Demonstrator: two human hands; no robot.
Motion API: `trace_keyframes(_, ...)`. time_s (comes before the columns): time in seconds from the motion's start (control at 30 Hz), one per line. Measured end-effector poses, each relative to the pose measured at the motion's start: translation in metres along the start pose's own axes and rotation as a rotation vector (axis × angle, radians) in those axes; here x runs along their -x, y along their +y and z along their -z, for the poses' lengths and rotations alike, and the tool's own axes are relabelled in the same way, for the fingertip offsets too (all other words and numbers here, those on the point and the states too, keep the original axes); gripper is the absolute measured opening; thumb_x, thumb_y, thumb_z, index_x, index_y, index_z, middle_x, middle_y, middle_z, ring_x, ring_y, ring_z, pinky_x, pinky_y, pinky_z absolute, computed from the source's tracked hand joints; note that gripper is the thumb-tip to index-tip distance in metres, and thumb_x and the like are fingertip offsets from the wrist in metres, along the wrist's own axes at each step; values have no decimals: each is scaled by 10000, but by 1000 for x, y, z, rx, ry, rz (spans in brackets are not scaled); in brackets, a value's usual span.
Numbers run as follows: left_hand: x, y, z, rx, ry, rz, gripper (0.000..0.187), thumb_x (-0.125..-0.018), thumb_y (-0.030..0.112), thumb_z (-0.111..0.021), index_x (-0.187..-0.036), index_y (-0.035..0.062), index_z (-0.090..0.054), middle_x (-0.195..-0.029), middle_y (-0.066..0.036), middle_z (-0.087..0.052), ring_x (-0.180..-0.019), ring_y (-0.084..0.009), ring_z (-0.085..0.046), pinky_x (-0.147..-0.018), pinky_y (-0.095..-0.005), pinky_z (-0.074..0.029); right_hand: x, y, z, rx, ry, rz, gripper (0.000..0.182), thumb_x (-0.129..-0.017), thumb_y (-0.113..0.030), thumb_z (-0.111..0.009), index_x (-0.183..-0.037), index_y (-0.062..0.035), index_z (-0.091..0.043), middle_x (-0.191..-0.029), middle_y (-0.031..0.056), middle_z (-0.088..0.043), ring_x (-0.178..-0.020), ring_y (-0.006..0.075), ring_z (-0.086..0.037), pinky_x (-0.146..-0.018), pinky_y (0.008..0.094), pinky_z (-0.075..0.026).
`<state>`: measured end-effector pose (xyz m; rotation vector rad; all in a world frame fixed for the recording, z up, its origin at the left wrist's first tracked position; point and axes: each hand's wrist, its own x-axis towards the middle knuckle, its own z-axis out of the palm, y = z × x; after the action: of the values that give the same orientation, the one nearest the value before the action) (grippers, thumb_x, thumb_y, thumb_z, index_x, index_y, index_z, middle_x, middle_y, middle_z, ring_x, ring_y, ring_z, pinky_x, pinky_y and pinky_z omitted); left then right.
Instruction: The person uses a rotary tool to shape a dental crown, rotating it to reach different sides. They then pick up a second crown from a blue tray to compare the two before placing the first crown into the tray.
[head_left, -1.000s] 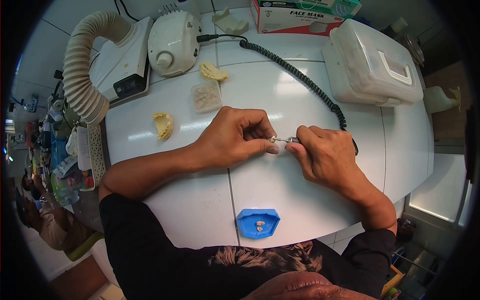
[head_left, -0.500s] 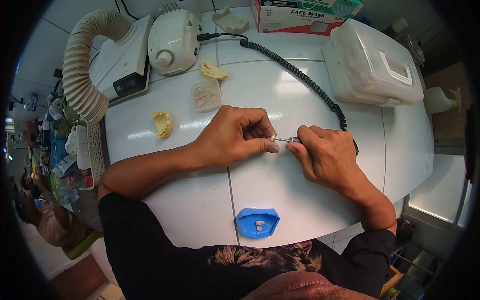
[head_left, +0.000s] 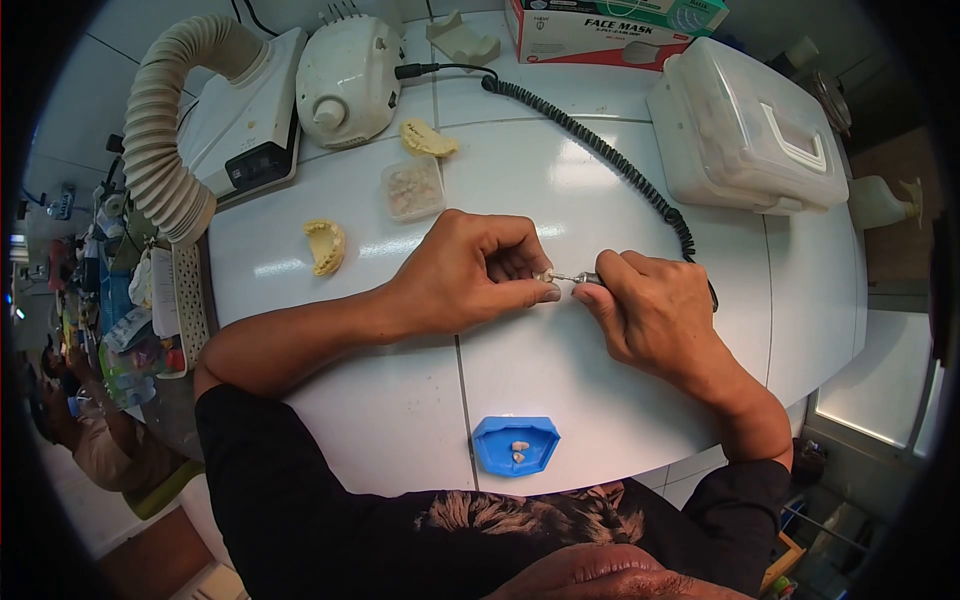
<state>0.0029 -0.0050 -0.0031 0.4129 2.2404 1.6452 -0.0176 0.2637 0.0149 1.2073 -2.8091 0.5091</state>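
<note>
My left hand point(head_left: 475, 270) pinches a small tooth-coloured dental crown point(head_left: 545, 275) between thumb and fingers. In my right hand point(head_left: 655, 305) is a rotary handpiece point(head_left: 588, 280), its thin metal bur point(head_left: 566, 278) pointing left at the crown. The bur's tip meets or nearly meets the crown; exact contact is too small to tell. A black coiled cord point(head_left: 590, 140) runs from behind my right hand to the white control unit point(head_left: 350, 85). Closer to my body, a blue tray point(head_left: 488, 460) holds a few small tooth-coloured pieces point(head_left: 519, 451).
Yellowish dental casts point(head_left: 325, 248) and a clear box point(head_left: 413, 190) of small pieces lie beyond my left arm. A ribbed hose point(head_left: 150, 130) arches at the left. A white case point(head_left: 745, 130) and a face mask box point(head_left: 600, 35) stand at the back. Another person point(head_left: 115, 440) sits far left.
Both hands hold nearly the same position. The crown appears very slightly turned in my left fingers; otherwise nothing has visibly moved.
</note>
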Motion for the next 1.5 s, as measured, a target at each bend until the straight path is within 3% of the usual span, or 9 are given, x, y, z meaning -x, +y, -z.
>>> trace_keyframes(0.9, 0, 1, -4, -53, 26, -26, 170, -916, 111, -888, -1006, 0, -794, -864, -25, -776, -746, -57, -693, -644, -223, -560, 0, 0, 0, 11, -5, 22, 453, -1060, -441, -746, -807, -82, -634, -643, 73, -625, -508, 293, -648, -467, 424, -481)
trace_keyframes(1.0, 2, 3, -6, -70, 35, -45, 175, -932, 119, -859, -979, -11, -751, -800, -23, -732, -732, -61, -691, -668, -232, -585, 0, 0, 0, 14, -2, 23, 458, -1060, -444, -746, -802, -83, -632, -641, 72, -622, -505, 293, -643, -466, 423, -479)
trace_keyframes(1.2, 3, 5, -7, -107, 39, -62, 165, -925, 107, -830, -994, -9, -735, -753, -33, -696, -690, -90, -678, -634, -267, -567, 0, 1, 1, 10, -7, 40, 453, -1057, -441, -751, -807, -84, -628, -633, 67, -606, -502, 292, -636, -467, 424, -475)
trace_keyframes(1.3, 4, 6, -8, -130, 49, -67, 145, -921, 80, -845, -985, -1, -743, -775, 15, -676, -686, -38, -620, -601, -224, -513, 2, 1, -1, 10, 8, 25, 444, -1052, -436, -759, -813, -87, -623, -632, 64, -594, -504, 291, -634, -474, 422, -479)
trace_keyframes(1.5, 5, 2, -10, -147, 74, -125, 113, -927, 51, -812, -982, -4, -730, -770, 5, -672, -685, -43, -612, -602, -233, -515, 1, -1, -3, 45, 18, 38, 435, -1037, -425, -778, -812, -95, -606, -634, 59, -572, -506, 289, -621, -484, 422, -480)
